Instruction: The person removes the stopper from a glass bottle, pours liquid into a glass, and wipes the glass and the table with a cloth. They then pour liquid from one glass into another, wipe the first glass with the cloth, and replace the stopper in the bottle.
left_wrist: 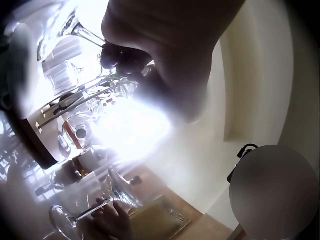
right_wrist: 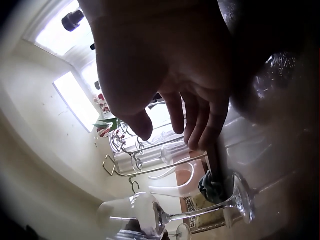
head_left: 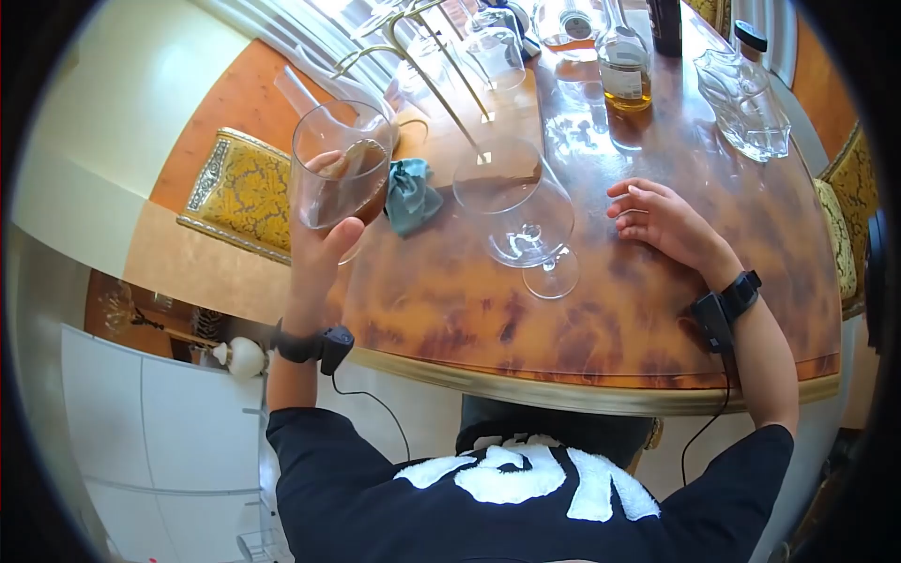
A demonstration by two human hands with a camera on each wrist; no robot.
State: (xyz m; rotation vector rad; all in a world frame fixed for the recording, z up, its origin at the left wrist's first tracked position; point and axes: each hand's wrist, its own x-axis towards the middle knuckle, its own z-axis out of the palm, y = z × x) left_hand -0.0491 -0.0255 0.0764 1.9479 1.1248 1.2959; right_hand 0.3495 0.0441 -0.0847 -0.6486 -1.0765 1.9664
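My left hand (head_left: 324, 246) grips a large wine glass (head_left: 328, 192) at the table's left side, its fingers behind the bowl and its thumb at the near side. Brown colour shows through the lower bowl. In the left wrist view, glare and the dark hand hide much of the grip. A second wine glass (head_left: 527, 239) stands upright on the table between the hands; its stem (right_wrist: 195, 214) crosses the bottom of the right wrist view. Right of it, my right hand (head_left: 668, 225) holds nothing, its fingers loosely bent and apart from the glass.
A teal cloth (head_left: 411, 197) lies near the left hand, beside a wooden board (head_left: 511, 108) bearing a gold rack (head_left: 436, 83) of hanging glasses. Farther back are an amber-filled bottle (head_left: 624, 80), a dark bottle (head_left: 664, 28) and a clear decanter (head_left: 746, 108). A patterned chair (head_left: 244, 192) stands left.
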